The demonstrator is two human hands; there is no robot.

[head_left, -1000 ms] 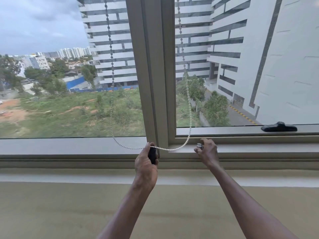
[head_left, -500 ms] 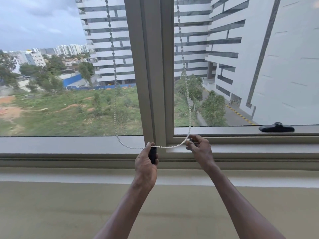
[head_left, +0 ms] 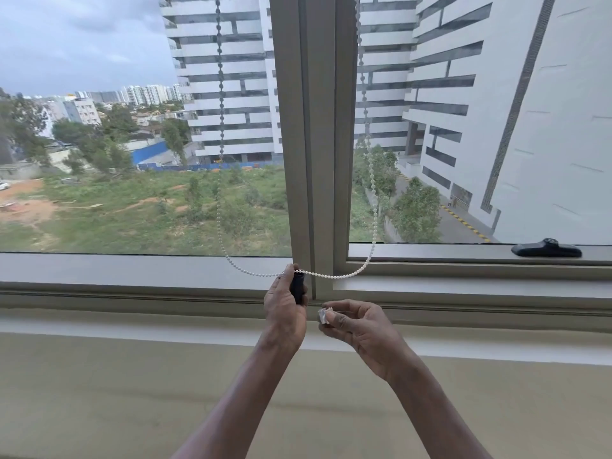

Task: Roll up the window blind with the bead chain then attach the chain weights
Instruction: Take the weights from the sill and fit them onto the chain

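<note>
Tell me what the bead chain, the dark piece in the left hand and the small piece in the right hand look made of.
Bead chain: small white matte beads, probably plastic. Dark piece in the left hand: black, dull, smooth cylinder, likely plastic; metal cannot be excluded. Small piece in the right hand: pale, glinting, either clear plastic or metal; too small to tell.

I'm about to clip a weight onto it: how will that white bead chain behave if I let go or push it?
The bead chain probably is floppy: it sags in a loose curve beside the left hand. It likely is light, since its strands hang thin against the glass. Let go, it would probably swing rather than hold shape.
</note>
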